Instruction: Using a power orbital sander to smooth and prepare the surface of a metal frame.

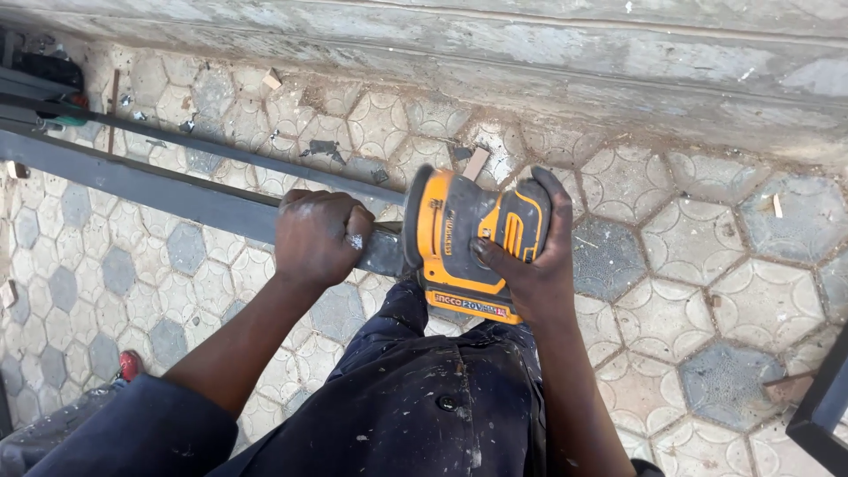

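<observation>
A long grey metal bar (150, 187) runs from the upper left toward the middle, above the paved ground. My left hand (318, 237) is closed around it near its right end. My right hand (530, 265) grips a yellow and black power sander (464, 231), whose pad presses against the end of the bar just right of my left hand. My dark blue trouser leg (424, 397) lies under the tool.
A thinner dark metal bar (221, 150) runs parallel behind the grey one. Grey and cream hexagonal paving (707, 265) covers the ground. A concrete step (530, 62) borders the far side. A black metal frame corner (826, 406) stands at lower right. Small wood scraps lie scattered.
</observation>
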